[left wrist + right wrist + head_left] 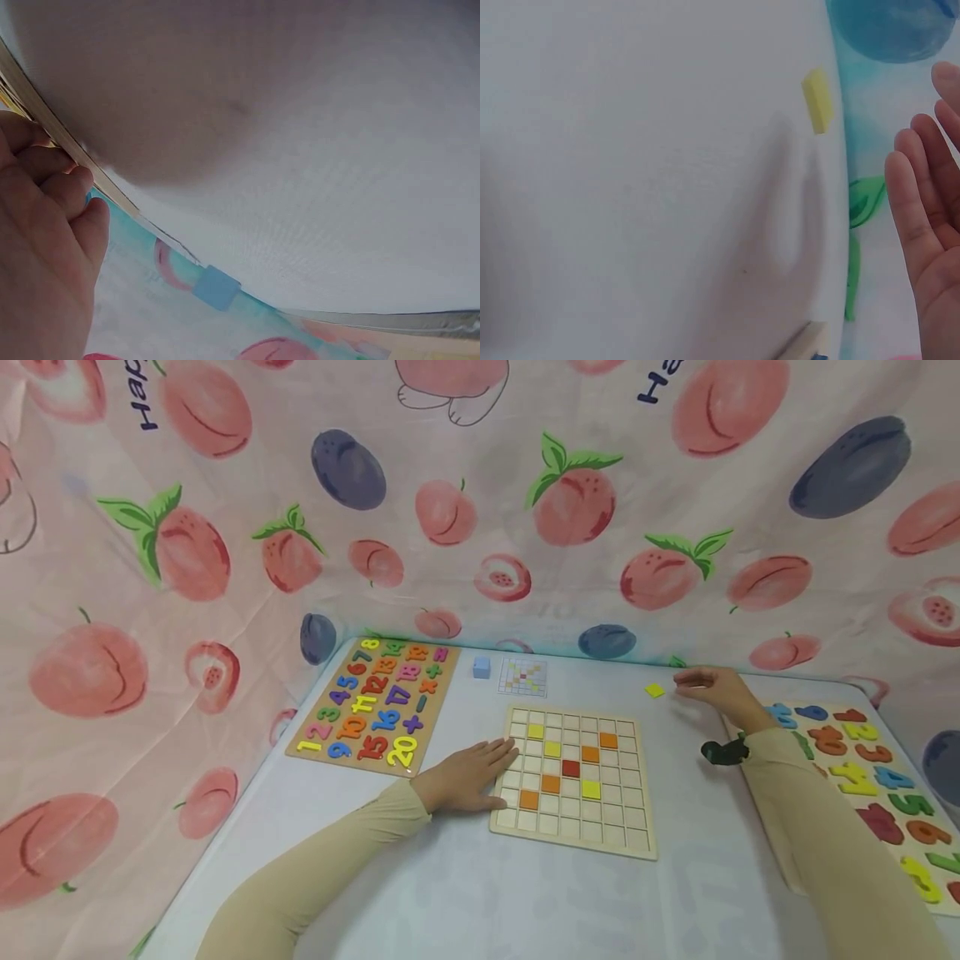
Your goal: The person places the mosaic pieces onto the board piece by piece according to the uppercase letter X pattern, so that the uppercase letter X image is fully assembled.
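A square wooden grid board (615, 814) lies mid-table, with three yellow tiles, one red tile (571, 768) and several orange tiles (551, 785) in its cells. My left hand (467, 777) rests at the board's left edge, fingers outstretched; in the left wrist view its fingertips meet the wooden edge (56, 131). Beyond the board's far right corner, a loose yellow tile (655, 690) lies on the cloth. Just right of it is my right hand (716, 692), holding nothing. The right wrist view shows that hand's extended fingers (906, 187) apart from the yellow tile (819, 101).
Behind the grid board lie a small printed grid card (522, 677) and a light blue block (482, 668). A board of coloured numbers (348, 766) is at the left, another number board (780, 858) under the right forearm. A fruit-patterned curtain (465, 460) hangs behind.
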### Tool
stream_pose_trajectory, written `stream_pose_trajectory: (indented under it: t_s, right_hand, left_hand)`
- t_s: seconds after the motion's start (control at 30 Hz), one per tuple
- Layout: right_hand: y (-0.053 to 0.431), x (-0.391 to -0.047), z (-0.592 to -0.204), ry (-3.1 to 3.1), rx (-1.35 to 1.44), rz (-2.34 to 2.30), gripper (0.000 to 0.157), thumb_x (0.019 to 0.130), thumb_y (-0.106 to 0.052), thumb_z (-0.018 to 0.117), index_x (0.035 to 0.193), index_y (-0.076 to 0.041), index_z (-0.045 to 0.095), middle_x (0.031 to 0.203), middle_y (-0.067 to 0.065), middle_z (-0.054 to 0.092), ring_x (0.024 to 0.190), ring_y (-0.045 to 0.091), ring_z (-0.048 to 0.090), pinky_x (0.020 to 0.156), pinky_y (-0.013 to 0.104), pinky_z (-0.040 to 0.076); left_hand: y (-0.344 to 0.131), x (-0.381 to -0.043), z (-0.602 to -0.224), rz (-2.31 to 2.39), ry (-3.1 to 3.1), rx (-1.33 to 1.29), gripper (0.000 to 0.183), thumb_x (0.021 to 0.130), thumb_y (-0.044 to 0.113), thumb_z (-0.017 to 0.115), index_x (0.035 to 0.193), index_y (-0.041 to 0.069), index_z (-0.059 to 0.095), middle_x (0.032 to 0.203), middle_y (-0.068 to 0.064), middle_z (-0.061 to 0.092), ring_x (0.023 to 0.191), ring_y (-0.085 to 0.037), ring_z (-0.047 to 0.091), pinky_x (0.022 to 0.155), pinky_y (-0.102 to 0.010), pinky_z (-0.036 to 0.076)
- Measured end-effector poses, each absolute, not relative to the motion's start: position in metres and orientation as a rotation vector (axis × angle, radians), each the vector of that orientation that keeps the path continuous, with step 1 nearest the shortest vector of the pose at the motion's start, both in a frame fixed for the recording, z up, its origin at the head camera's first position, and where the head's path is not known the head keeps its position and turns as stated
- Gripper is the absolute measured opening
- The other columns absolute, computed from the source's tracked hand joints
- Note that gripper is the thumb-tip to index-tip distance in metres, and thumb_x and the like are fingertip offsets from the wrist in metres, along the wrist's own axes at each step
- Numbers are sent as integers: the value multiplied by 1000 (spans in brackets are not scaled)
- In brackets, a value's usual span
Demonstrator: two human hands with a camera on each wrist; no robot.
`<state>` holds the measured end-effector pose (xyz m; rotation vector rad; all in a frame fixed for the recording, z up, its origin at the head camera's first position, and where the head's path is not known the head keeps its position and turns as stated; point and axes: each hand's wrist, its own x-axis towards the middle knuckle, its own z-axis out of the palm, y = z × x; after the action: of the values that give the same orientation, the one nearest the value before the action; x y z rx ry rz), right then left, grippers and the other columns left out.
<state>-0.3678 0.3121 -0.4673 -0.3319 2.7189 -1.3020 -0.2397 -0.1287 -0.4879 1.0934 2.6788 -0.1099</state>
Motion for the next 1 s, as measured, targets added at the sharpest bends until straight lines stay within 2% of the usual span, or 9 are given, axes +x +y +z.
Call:
stream_pose_trajectory:
  t_s: [0.1,0.27,0.47,0.57,0.63,0.73,0.87,1.0]
  right_hand:
    - [311,-375,-476,2772,-290,-1279,45,90,-27,64,123,3,56,118,16,61,84,-17,48,76,9,43]
    - [309,-385,-489,2790,-202,-1318,47,88,-29,66,123,1,58,109,6,64,80,-17,49,73,9,43]
    - [304,-389,-497,2831,-166,-1297,51,87,-32,66,124,3,56,120,26,59,77,-17,46,79,18,45]
    - [302,-391,-500,2855,-132,-1264,53,87,-32,66,125,3,55,121,27,58,78,-15,45,84,26,48]
    - [300,-392,-501,2861,-126,-1247,55,87,-32,66,126,4,54,121,28,58,79,-13,44,84,27,49]
    - [297,-392,-502,2866,-131,-1229,55,86,-30,68,125,6,54,119,29,58,77,-13,44,78,19,49]
    - [294,-392,-501,2875,-156,-1214,52,85,-26,70,122,8,56,116,30,59,72,-14,45,67,7,43]
    - [291,-393,-501,2896,-173,-1185,50,82,-24,72,117,9,59,111,29,61,72,-11,47,64,8,43]
  left_hand:
    - [-129,-240,-488,-114,2682,1101,83,92,59,41,152,11,11,160,-5,9,148,-19,10,121,-33,15]
    - [-130,-240,-488,-103,2682,1114,82,92,59,41,152,11,12,160,-5,10,148,-19,11,120,-33,16]
    - [-131,-240,-488,-93,2685,1123,82,92,59,42,152,10,13,160,-6,10,148,-20,11,120,-34,17]
    - [-131,-240,-489,-100,2687,1117,83,92,60,41,152,11,12,160,-5,10,148,-19,11,120,-34,17]
    - [-131,-240,-488,-107,2687,1111,83,92,60,41,152,11,12,160,-5,10,148,-19,11,120,-33,16]
    - [-131,-241,-488,-105,2685,1109,83,92,60,41,152,11,12,160,-5,10,148,-19,11,120,-33,17]
    - [-131,-241,-489,-107,2684,1110,83,92,60,41,152,11,12,160,-5,10,148,-19,10,120,-33,17]
    - [-131,-240,-490,-115,2686,1115,82,92,59,41,152,11,11,160,-5,9,148,-19,10,120,-33,16]
